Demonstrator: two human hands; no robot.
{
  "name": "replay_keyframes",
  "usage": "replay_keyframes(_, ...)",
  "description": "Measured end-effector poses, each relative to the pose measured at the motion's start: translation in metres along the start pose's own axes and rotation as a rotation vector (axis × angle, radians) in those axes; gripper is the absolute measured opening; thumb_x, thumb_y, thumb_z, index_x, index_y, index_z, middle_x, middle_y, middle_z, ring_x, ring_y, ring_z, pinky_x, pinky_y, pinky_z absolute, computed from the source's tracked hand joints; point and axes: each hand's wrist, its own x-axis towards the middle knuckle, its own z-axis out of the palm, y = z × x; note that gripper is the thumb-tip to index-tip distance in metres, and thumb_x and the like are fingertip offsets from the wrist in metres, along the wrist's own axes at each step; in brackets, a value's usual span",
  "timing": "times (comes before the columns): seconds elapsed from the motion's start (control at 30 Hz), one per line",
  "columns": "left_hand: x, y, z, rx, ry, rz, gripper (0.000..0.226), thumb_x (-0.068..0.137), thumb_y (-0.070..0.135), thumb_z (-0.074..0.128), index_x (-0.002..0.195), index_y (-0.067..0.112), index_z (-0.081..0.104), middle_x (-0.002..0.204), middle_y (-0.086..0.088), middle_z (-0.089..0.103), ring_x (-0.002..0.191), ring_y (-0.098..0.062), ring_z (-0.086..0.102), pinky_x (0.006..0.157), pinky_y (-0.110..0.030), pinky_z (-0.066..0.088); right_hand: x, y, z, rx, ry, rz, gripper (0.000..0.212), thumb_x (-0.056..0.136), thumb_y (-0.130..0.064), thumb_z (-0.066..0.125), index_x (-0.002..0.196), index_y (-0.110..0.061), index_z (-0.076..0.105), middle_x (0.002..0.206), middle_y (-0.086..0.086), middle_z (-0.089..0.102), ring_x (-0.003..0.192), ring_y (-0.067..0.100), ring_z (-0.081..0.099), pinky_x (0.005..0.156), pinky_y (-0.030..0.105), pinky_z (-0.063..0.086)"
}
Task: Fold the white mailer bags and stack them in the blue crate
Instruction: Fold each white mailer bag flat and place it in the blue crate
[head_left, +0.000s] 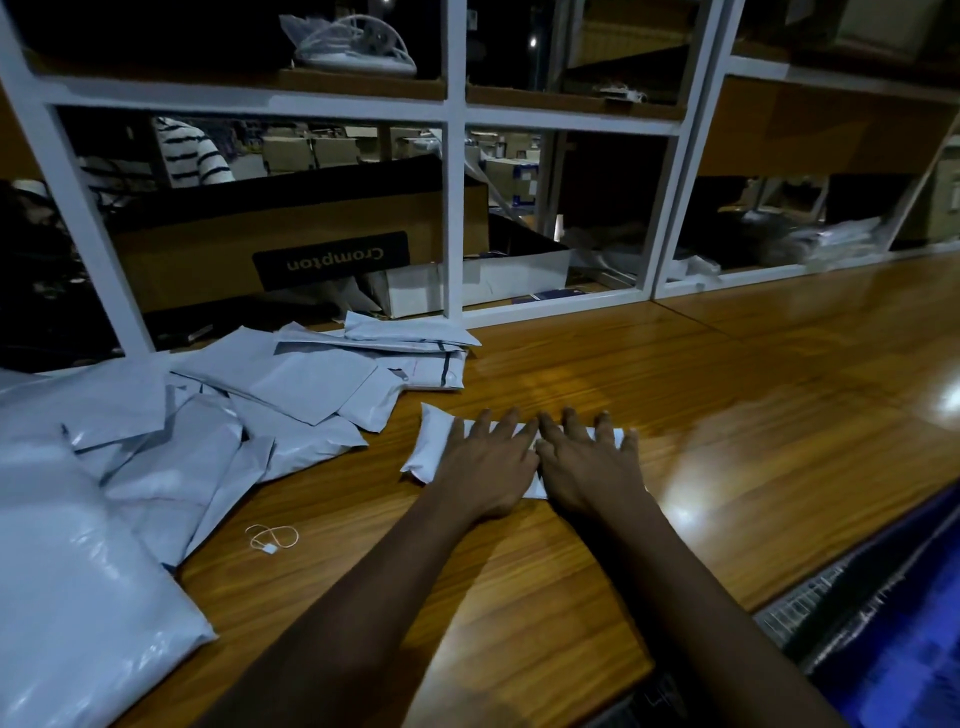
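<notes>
- Head view: a folded white plastic mailer bag (434, 448) is seen lying flat on the glossy brown wooden table top (597, 364), near its middle, with both hands laid on it.
- The left hand (485, 462) is pressed palm down on the left half of the bag, fingers straight and spread, nothing gripped.
- The right hand (587, 467) is laid flat just beside it on the right half, fingers likewise straight and fanned, nothing clasped; the two hands touch at the thumbs.
- The bag's left end is left uncovered, and a white corner shows beyond the right fingertips.
- A loose pile of flat white mailer bags (291, 395) is spread over the table to the left, apart from the pressed bag; the bags overlap at many angles.
- A large puffed white plastic parcel (67, 571) is found at the lower left, touching the pile.
- A thin pale rubber band with a small white tag (272, 538) lies on bare wood between the pile and the left forearm.
- The blue plastic crate (914, 623) is seen at the lower right, beyond the table's near edge and well apart from the bag; it is blurred, and its contents cannot be told.
- A white metal shelf frame (454, 208) stands along the table's far edge; behind it a brown cardboard box (208, 260) with an upside-down "Crompton" label is set.
</notes>
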Motion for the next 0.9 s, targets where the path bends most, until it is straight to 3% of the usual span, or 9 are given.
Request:
replay_keyframes(0.23, 0.005, 0.000, -0.002, -0.054, -0.104, -0.028, 0.058, 0.106, 0.039, 0.018, 0.159, 0.024, -0.002, 0.165, -0.008, -0.008, 0.150, -0.039, -0.002, 0.120, -0.058, 0.007, 0.004, 0.005, 0.009, 0.000, -0.027, -0.007, 0.058, 0.105, -0.047, 0.025, 0.159, -0.027, 0.017, 0.168, 0.010, 0.003, 0.148, 0.054, 0.001, 0.114, 0.070, 0.009)
replay_keyframes(0.43, 0.008, -0.005, -0.002, -0.079, -0.151, -0.093, 0.059, 0.105, 0.046, 0.014, 0.159, 0.025, 0.003, 0.164, -0.016, -0.009, 0.148, -0.047, -0.006, 0.119, -0.056, 0.003, 0.000, 0.004, -0.001, 0.033, -0.032, 0.013, 0.061, 0.106, -0.048, 0.024, 0.160, -0.023, 0.011, 0.166, 0.016, 0.004, 0.146, 0.057, 0.003, 0.115, 0.067, 0.010)
replay_keyframes(0.57, 0.008, -0.008, -0.002, -0.131, -0.173, -0.121, 0.059, 0.103, 0.053, 0.016, 0.157, 0.036, 0.001, 0.164, -0.011, -0.013, 0.148, -0.046, -0.011, 0.118, -0.058, -0.001, -0.003, 0.004, -0.004, 0.076, -0.040, 0.027, 0.062, 0.106, -0.048, 0.021, 0.160, -0.022, 0.008, 0.166, 0.017, 0.003, 0.146, 0.056, 0.002, 0.116, 0.065, 0.008)
replay_keyframes(0.7, 0.007, -0.016, -0.003, -0.182, -0.197, -0.143, 0.061, 0.099, 0.064, 0.018, 0.155, 0.046, -0.001, 0.165, -0.002, -0.015, 0.150, -0.038, -0.013, 0.116, -0.062, -0.005, -0.006, 0.003, -0.002, 0.027, -0.004, -0.007, 0.060, 0.104, -0.047, 0.027, 0.158, -0.022, 0.017, 0.164, 0.021, 0.010, 0.143, 0.061, 0.010, 0.114, 0.068, 0.013)
replay_keyframes(0.83, 0.001, -0.017, -0.002, -0.252, -0.166, -0.191, 0.068, 0.096, 0.070, 0.014, 0.156, 0.041, 0.001, 0.165, 0.002, -0.012, 0.151, -0.030, -0.012, 0.118, -0.056, -0.007, -0.007, 0.002, -0.003, 0.052, -0.024, 0.006, 0.060, 0.104, -0.046, 0.028, 0.158, -0.022, 0.017, 0.164, 0.021, 0.009, 0.143, 0.062, 0.006, 0.114, 0.069, 0.011)
replay_keyframes(0.9, -0.001, -0.021, -0.001, -0.186, -0.159, -0.169, 0.064, 0.101, 0.059, 0.014, 0.158, 0.033, 0.001, 0.165, -0.004, -0.013, 0.151, -0.032, -0.012, 0.119, -0.056, -0.004, -0.008, 0.001, -0.003, 0.076, -0.022, 0.016, 0.061, 0.104, -0.046, 0.027, 0.159, -0.022, 0.016, 0.165, 0.020, 0.009, 0.144, 0.060, 0.005, 0.114, 0.068, 0.010)
